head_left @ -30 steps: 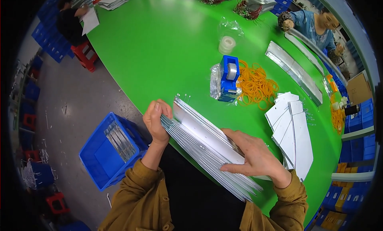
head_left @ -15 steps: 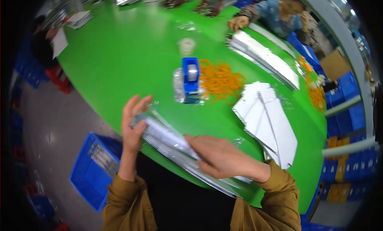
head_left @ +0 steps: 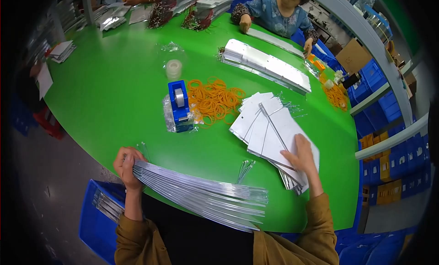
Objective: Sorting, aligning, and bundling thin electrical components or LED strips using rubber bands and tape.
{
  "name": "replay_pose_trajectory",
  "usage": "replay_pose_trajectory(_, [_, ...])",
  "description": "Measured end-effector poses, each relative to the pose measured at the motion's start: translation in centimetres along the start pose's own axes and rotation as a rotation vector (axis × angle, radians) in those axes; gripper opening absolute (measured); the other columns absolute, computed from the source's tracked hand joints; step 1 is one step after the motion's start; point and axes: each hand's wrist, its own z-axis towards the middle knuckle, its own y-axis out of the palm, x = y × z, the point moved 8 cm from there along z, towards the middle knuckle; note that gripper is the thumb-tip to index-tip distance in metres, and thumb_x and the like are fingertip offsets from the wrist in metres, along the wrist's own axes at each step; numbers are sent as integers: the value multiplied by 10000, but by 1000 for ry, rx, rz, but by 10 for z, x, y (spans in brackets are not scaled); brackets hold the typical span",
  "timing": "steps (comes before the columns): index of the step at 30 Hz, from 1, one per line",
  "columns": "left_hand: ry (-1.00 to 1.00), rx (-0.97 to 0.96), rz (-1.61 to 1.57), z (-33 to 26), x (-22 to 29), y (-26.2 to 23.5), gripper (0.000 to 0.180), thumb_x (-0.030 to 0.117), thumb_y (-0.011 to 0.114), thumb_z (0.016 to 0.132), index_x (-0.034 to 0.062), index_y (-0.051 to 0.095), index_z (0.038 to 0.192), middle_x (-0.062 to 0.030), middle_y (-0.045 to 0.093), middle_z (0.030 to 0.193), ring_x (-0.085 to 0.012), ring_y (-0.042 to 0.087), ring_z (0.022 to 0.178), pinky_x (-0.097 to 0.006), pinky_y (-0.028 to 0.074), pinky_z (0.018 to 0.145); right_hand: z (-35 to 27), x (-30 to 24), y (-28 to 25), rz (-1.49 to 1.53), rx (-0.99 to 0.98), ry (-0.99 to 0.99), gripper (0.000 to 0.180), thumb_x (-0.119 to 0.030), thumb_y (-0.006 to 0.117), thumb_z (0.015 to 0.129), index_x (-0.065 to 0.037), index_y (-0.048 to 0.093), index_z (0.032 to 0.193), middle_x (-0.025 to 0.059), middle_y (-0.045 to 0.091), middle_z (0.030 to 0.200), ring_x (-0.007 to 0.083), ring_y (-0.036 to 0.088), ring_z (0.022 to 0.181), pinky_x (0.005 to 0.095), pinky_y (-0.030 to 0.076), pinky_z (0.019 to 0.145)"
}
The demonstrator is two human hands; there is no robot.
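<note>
The green bench (head_left: 114, 96) carries a blue tape dispenser (head_left: 179, 105), orange rubber bands (head_left: 215, 100), a tape roll (head_left: 173, 69) and white card stacks (head_left: 270, 128).

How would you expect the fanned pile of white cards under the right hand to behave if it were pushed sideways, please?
The white cards look thin, flat and smooth, so they would probably slide over one another rather than move as a block; the pile is already fanned. On the glossy green table it likely skids easily. The right hand pressing flat on top suggests they need holding down.

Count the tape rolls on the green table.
2: one mounted in the blue tape dispenser left of the orange rubber bands, and a loose clear tape roll lying behind it. Others may be hidden among the far clutter.
</note>
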Motion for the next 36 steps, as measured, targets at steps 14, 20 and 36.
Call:
replay_pose_trajectory(14, [157,249,214,-18,24,-30,151,124,402,847,39,469,741,-56,518,665,-107,408,591,-204,343,600,13,-29,-100,-208,456,-52,102,-21,508,716,-61,554,797,103,549,720,287,515,588,364,417,532])
replay_pose_trajectory(20, [158,337,356,-28,29,-60,130,122,431,822,34,514,773,-31,525,679,-99,417,620,-208,349,615,-25,-126,-220,311,694,-198,80,18,513,760,17,559,825,59,521,684,157,439,577,275,372,554])
replay_pose_trajectory(36, [-107,-74,97,-30,22,-69,225,262,515,827,45,561,863,-53,577,805,-121,480,677,-218,366,648,-79,-347,-113,428,37,-938,177,-19,644,627,-41,502,732,97,523,1006,254,479,848,351,387,736])
